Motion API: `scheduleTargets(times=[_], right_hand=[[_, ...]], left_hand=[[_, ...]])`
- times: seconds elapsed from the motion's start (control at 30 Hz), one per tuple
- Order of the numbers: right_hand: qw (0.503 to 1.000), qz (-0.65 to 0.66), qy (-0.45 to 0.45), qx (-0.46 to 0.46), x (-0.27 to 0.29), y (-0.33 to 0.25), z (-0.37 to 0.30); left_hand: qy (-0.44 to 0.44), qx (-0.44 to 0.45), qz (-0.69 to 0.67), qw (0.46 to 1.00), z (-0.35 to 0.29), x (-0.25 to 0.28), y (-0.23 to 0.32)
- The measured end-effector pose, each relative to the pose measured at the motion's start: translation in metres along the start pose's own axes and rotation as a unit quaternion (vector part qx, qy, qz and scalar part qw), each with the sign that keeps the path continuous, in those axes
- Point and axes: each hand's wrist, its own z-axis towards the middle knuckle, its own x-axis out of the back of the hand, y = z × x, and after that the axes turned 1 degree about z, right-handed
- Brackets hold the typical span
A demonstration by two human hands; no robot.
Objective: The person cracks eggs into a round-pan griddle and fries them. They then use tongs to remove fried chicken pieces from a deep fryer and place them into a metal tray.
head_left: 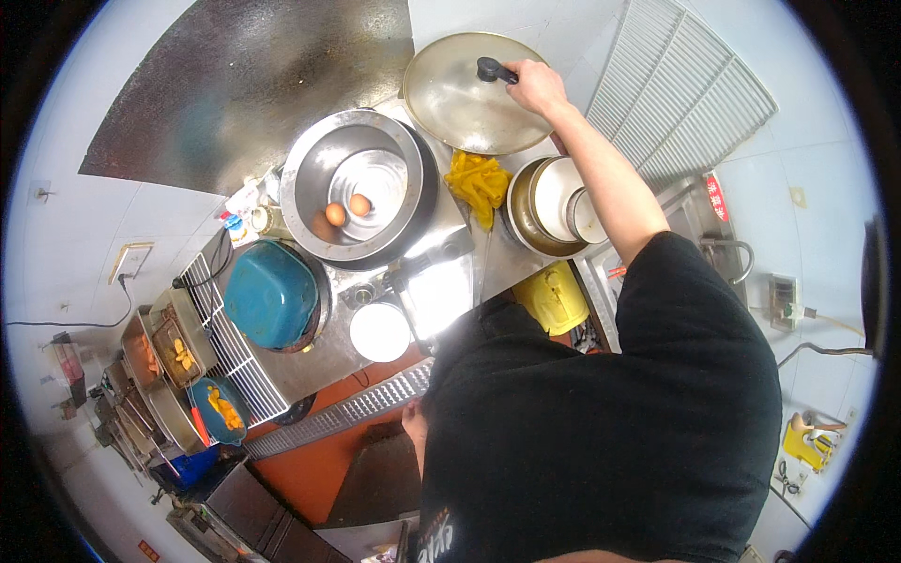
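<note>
At the far side of the counter, my right hand (537,86) is closed around the black handle of a large round metal lid (460,113). The lid stands tilted near the wall. Left of it sits a big steel pot (298,211) with its top uncovered, and two brown eggs (359,205) rest on its bottom. A crumpled yellow cloth (477,188) lies just below the lid. Beside that cloth are several stacked pots and bowls (526,225). My left hand (413,420) hangs low beside my body, partly behind my black shirt; its fingers are not clear.
A blue-green basin (270,293) lies upside down on the left burner. Near it are a white round plate (380,332) and a white wire rack (246,361). Food trays (192,324) stand farther left. A yellow container (554,298) is under the counter; a faucet (737,253) is at right.
</note>
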Motion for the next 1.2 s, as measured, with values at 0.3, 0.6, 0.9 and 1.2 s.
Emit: scheduleTargets(times=[0.3, 0.6, 0.9, 1.2], right_hand=[[0.998, 0.007, -0.052, 0.016, -0.007, 0.000, 0.013], [0.986, -0.040, -0.154, 0.047, -0.010, -0.007, 0.050], [0.978, 0.052, -0.198, 0.028, -0.006, 0.001, 0.076], [0.985, 0.021, -0.165, 0.049, -0.019, -0.027, 0.069]], left_hand=[[0.011, 0.084, 0.088, 0.993, 0.007, -0.010, -0.027], [-0.014, 0.059, 0.067, 0.996, -0.015, -0.021, -0.004], [-0.018, 0.122, 0.108, 0.986, -0.001, -0.014, -0.033], [0.057, 0.092, 0.085, 0.990, -0.066, -0.040, 0.034]])
